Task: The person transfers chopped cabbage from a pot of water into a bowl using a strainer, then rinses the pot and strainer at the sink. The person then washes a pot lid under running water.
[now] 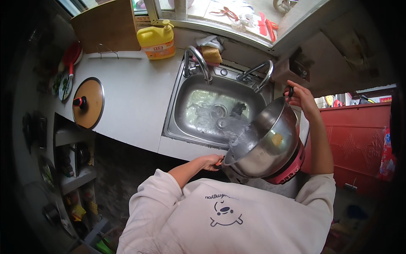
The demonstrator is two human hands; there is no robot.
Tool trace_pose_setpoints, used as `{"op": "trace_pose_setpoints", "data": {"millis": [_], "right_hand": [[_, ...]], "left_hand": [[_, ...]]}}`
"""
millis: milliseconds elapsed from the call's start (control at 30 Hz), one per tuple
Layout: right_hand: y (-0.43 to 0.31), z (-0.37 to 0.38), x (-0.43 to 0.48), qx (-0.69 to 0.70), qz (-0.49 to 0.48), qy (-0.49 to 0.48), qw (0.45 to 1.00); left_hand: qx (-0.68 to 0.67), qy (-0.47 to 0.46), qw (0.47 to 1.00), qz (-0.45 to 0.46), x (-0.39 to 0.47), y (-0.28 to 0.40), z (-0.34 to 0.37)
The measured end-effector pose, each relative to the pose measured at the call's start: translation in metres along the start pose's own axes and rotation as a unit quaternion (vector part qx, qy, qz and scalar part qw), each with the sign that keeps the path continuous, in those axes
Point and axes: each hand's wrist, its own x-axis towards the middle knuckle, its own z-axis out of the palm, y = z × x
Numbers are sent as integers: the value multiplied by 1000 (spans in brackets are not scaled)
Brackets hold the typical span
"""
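Note:
A large stainless steel wok [269,149] is tilted over the right front edge of the steel sink [180,127]. Water runs from its lip into the basin, where it splashes around the drain. My left hand [212,162] grips the black and red side handle near the counter's front edge. On the far side, my right hand [299,96] holds the other black handle, some fingers extended. A red electric cooker base [285,173] shows partly beneath the wok. Something dark lies in the basin water; I cannot tell what it is.
Two curved chrome faucets [199,60] [268,71] stand behind the basin. A sponge [212,54] sits between them. Left on the counter [136,104] are a yellow detergent jug [157,41] and a round pan lid [90,104]. A red panel [352,136] stands at right.

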Motion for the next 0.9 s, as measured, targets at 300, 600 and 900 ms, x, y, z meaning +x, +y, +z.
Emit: {"op": "trace_pose_setpoints", "data": {"millis": [300, 600, 900], "right_hand": [[-38, 29, -6, -47, -9, -15, 999], [-77, 112, -70, -64, -7, -55, 996], [-148, 369, -203, -4, -196, -217, 956]], "left_hand": [[-15, -139, 990, -23, 3, -5, 36], [23, -255, 963, 82, -82, -61, 47], [-58, 82, 955, 278, -265, -251, -110]]}}
